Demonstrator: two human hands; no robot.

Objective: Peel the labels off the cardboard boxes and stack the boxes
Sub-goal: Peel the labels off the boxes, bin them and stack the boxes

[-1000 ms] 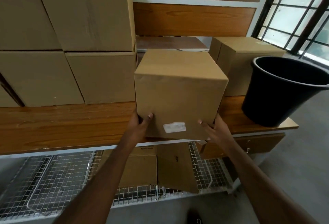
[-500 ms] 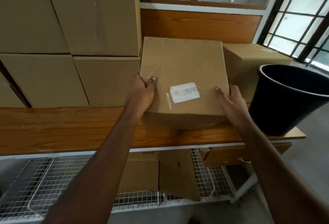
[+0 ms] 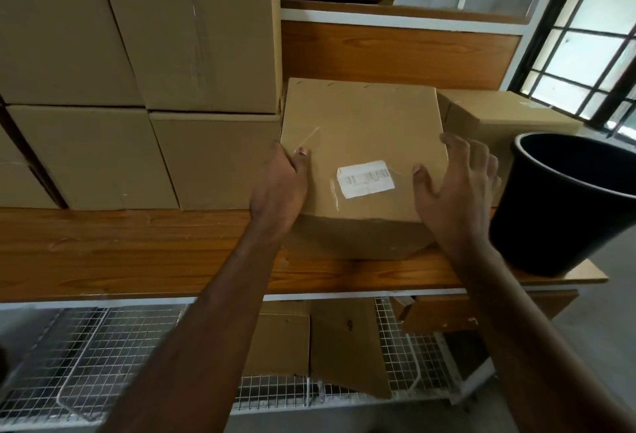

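Labelled box on the wooden shelf, 2 hands at its sides

The left hand grips the left edge of the cardboard box, thumb lying on the top face and the fingers wrapped down the side, where they are hidden. The right hand is spread wide with fingers straight, at the box's right edge; its thumb touches the top face, while whether the fingers press the side or hover just off it cannot be told. The box sits on the wooden shelf, its near corner pointing toward the camera. A white label with a barcode lies on the top face between the 2 thumbs; its print is too blurred to read. Strips of clear tape show beside the label.

To the left, touching or just beside the box, stands a stack of larger boxes, cut off by the top and left edges. Behind the right hand, another box is partly covered by it. A black bucket stands at the shelf's right end, cut off at the right edge. Below the shelf, flattened cardboard leans on a wire rack, partly hidden by both forearms. A barred window fills the upper right
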